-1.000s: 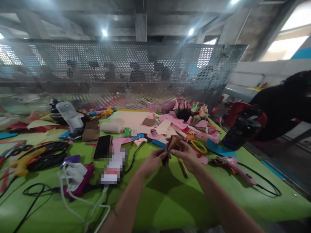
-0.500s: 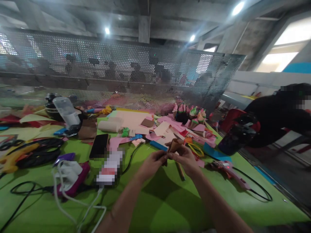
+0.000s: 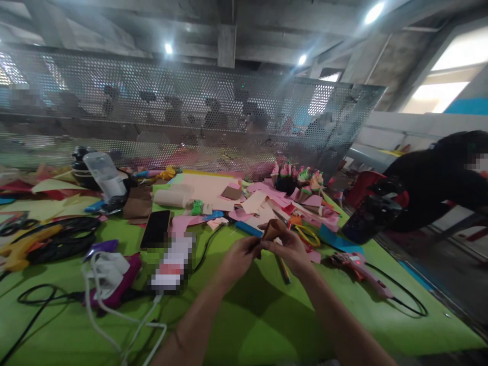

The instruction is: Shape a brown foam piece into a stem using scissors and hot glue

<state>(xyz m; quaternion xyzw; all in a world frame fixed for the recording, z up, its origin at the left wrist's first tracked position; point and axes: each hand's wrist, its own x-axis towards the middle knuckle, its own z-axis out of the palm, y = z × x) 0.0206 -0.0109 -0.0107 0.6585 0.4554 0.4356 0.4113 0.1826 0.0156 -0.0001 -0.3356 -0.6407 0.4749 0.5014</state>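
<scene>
Between my two hands, above the green table (image 3: 244, 325), is a small cone of brown paper or felt (image 3: 273, 229), its wide end facing up. My left hand (image 3: 244, 251) pinches its lower left side with closed fingers. On the right side my right hand (image 3: 287, 249) grips it with the thumb in front and fingers behind. The cone's tip is partly hidden by the fingers. Below my right hand lies a pencil-like stick (image 3: 283, 269). Just behind the hands are a blue strip (image 3: 247, 229) and yellow-handled scissors (image 3: 308, 235).
Pink scraps (image 3: 267, 195) and finished cone-shaped pieces (image 3: 303, 178) lie at the back. A pink glue gun (image 3: 368, 274) with a cord is on the right, beside a dark bottle (image 3: 368, 213). Left are a phone (image 3: 155, 229), a power strip (image 3: 114, 284) and cables. A person (image 3: 430, 178) sits at far right.
The brown cone has turned slightly, and its opening looks rounder and wider. My fingers have shifted a little around it; the table things stay put.
</scene>
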